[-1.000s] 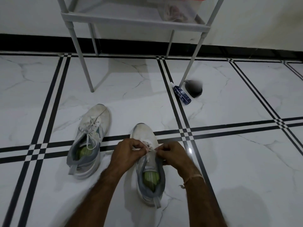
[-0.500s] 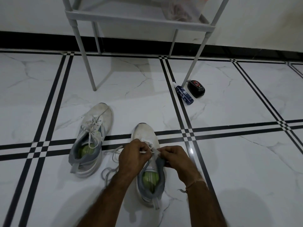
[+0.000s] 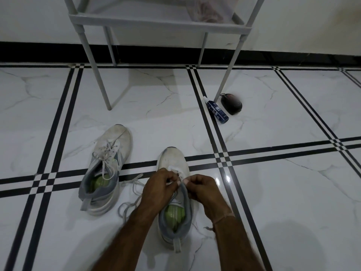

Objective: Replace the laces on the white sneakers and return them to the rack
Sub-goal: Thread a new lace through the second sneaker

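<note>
Far sneaker point(image 3: 106, 153): on floor, laced w/ loose ends; old or new lace, can't tell.
Near sneaker point(image 3: 172, 159): on floor btw the forearms, toe toward rack; only partly laced.
Lace point(image 3: 134, 179): slack trailing on tile btw the 2 sneakers.
Left hand point(image 3: 158, 187): fingers curled, pinching lace at the eyelets.
Right hand point(image 3: 203, 189): likewise pinching lace, opposite side.
Rack point(image 3: 156, 21): well apart; no sneakers on the visible shelf.
Progress: approx midway. Near sneaker unfinished, 2 sneakers not yet back on rack.
</note>
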